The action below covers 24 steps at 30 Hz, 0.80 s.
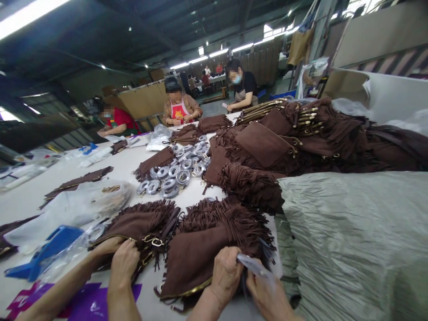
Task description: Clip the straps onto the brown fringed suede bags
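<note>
A co-worker's hands (125, 258) grip another bag (137, 223) at nine o'clock from the fringed brown bag (197, 258) on the table (150, 294). At its five o'clock, the left hand (227, 271) pinches clear plastic (254, 266); at four, the right hand (264, 292) is too obscured to tell its grip. A bag pile (264, 142) lies at one o'clock.

"What sort of place?"
"A factory workshop: fringed brown bags (262, 145) heaped on a long pale table (122, 161) beside clustered grey coils (170, 183)."
"And the room?"
"A dark roof (163, 20), rows of strip lights (219, 52), an aproned worker (180, 110) across the table, more people (206, 79) at another table (218, 79) behind"
</note>
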Motion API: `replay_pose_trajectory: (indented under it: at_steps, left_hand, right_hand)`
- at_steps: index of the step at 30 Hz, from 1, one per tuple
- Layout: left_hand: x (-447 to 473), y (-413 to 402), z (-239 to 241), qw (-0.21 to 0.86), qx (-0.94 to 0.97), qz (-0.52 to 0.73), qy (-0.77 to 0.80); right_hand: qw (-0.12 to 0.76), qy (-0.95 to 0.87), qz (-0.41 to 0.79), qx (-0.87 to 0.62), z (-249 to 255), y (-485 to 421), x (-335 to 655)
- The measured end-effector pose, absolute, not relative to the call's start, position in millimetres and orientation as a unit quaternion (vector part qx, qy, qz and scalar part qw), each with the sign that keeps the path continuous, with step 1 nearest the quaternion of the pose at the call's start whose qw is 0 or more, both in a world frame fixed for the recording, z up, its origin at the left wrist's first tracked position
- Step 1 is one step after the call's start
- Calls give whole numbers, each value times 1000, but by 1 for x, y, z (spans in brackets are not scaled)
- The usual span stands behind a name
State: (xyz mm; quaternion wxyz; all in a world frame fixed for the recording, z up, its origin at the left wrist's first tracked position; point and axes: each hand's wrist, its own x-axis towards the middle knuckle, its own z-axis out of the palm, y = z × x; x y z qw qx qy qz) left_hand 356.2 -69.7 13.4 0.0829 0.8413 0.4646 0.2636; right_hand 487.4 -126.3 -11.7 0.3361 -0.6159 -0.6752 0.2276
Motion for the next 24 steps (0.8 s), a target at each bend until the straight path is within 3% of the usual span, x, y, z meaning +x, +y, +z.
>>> replay_pose_trajectory:
  at_steps: [5, 8, 14, 21, 24]
  left_hand:
    - [335, -91, 22, 3, 914, 251, 318]
    - [328, -106, 19, -94, 913, 286, 275]
    - [320, -78, 23, -144, 911, 196, 334]
    - [284, -12, 125, -272, 864, 236, 352]
    - [285, -7, 134, -301, 862, 227, 339]
  right_hand:
    - [352, -498, 567, -554, 24, -114, 522]
    - [374, -389, 679, -497, 49, -100, 525]
    - [380, -459, 671, -442, 103, -60, 505]
    - [474, -499, 635, -351, 163, -30, 509]
    - [486, -503, 624, -348, 161, -25, 516]
